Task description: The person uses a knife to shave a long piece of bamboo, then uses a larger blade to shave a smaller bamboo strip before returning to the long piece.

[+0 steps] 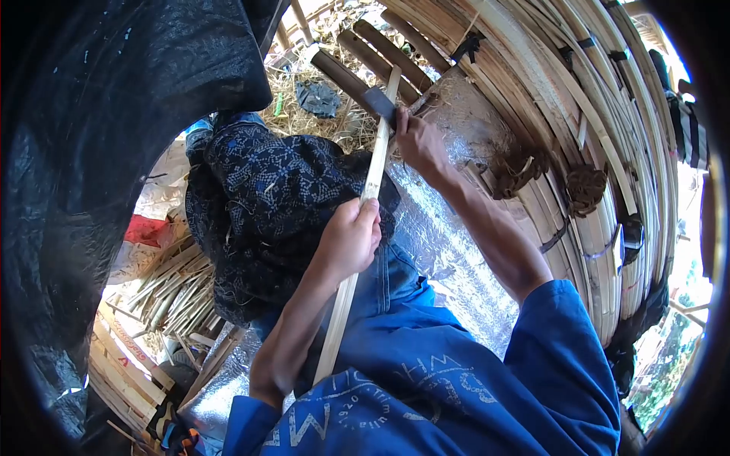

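A long pale bamboo strip (pixel 336 327) runs from my chest up and away over my lap. Wrapped round its middle is my left hand (pixel 351 237), fingers closed. Farther up, my right hand (pixel 418 143) is closed on the handle of a knife with a broad dark blade (pixel 379 102). The blade lies across the strip near its far end. Most of the handle is hidden by my fingers. A dark patterned cloth (pixel 281 182) covers my legs.
Bundled bamboo strips (pixel 547 91) curve along the right side. Several dark wooden slats (pixel 388 57) lie beyond the blade. Cut sticks (pixel 179 292) are piled at the left, near a red bag (pixel 146 230). Black plastic sheeting (pixel 68 167) hangs at far left.
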`<state>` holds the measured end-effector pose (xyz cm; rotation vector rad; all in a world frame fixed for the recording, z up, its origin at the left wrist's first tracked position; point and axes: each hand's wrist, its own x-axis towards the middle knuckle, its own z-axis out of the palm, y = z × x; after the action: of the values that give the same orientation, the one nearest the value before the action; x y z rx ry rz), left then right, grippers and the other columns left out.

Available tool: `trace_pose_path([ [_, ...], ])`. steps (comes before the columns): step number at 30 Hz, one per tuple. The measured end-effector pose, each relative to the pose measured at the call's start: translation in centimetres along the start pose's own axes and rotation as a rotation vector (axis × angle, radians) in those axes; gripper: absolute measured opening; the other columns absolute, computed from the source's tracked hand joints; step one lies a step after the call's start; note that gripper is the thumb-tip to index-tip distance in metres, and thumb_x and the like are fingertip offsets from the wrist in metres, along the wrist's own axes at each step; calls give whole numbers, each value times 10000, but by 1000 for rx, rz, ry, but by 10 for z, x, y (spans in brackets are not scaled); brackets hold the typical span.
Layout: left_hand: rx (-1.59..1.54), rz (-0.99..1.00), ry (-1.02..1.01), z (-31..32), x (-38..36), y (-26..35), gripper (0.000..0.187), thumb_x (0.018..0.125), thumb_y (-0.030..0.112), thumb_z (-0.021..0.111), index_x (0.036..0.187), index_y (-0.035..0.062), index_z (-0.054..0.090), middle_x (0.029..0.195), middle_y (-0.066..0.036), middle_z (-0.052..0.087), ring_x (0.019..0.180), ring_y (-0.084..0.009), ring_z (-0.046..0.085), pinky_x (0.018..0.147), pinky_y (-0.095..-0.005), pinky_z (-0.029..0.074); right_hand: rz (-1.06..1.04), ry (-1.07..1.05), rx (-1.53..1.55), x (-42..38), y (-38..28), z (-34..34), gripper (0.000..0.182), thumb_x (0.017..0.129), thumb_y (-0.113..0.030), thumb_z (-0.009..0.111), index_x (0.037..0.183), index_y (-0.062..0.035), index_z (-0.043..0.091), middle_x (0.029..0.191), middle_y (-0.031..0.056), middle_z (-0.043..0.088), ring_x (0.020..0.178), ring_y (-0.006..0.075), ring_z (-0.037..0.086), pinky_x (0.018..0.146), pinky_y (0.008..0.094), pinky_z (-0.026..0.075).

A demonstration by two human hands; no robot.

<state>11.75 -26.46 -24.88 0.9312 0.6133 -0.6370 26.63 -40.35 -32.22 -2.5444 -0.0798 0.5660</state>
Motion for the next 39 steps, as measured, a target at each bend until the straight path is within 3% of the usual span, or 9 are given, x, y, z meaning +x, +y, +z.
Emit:
trace_pose_path([
  [10,72,52,-80,-9,14,-17,257,992,251,380,802,82,414,535,38,319,347,-40,277,281,-210,227,-82,210,42,-47,1,14,576,993,-357,252,748,-2,633,648,260,600,627,435,605,653,507,479],
  [20,40,14,-89,-10,9,-28,274,992,260,381,791,77,406,528,24,327,336,-63,283,285,-231,224,-5,108,86,-66,13,8,575,988,-387,267,791,0,643,712,269,616,708,446,611,724,513,468],
  [26,-1,-32,-96,-14,2,-22,269,997,289,378,829,84,426,546,40,334,344,-35,274,291,-207,218,26,-12,7,-14,4,-4,606,994,-421,235,790,-56,673,667,221,621,640,387,619,633,491,480],
  [28,-27,-61,-104,-19,-1,-20,265,997,292,377,872,70,452,569,23,378,363,-33,305,303,-198,237,54,50,-79,8,-2,-4,622,990,-438,238,767,-58,676,665,220,621,622,372,619,635,484,484],
  [30,-73,-95,-98,-19,-7,-17,278,996,292,375,993,35,480,632,-6,441,390,-38,344,320,-193,271,35,74,-103,32,7,2,621,988,-443,241,772,-59,679,668,220,622,619,368,618,640,482,486],
  [32,-203,-94,36,-6,-36,-9,328,998,294,368,1113,1,461,696,-30,483,410,-45,370,335,-190,301,15,93,-133,43,15,6,620,986,-447,245,776,-60,682,671,219,622,617,363,618,645,481,488],
  [36,-248,-224,87,-17,-84,-26,344,1009,292,333,1153,0,443,704,-22,472,397,-44,359,334,-188,309,81,20,-115,47,16,7,621,986,-446,247,803,-47,687,670,223,620,619,359,621,648,468,495],
  [38,16,-119,-61,-23,-89,-26,342,1019,292,304,1143,10,452,676,-10,443,386,-34,340,330,-180,298,81,19,-112,43,10,4,621,988,-441,243,816,-39,684,670,223,620,617,353,623,642,463,496],
  [39,8,-121,-60,-23,-84,-25,320,1024,286,292,1084,23,463,647,2,408,375,-25,315,325,-176,282,36,11,-117,39,8,1,624,991,-441,236,816,-36,679,655,213,615,596,340,618,624,454,496],
])
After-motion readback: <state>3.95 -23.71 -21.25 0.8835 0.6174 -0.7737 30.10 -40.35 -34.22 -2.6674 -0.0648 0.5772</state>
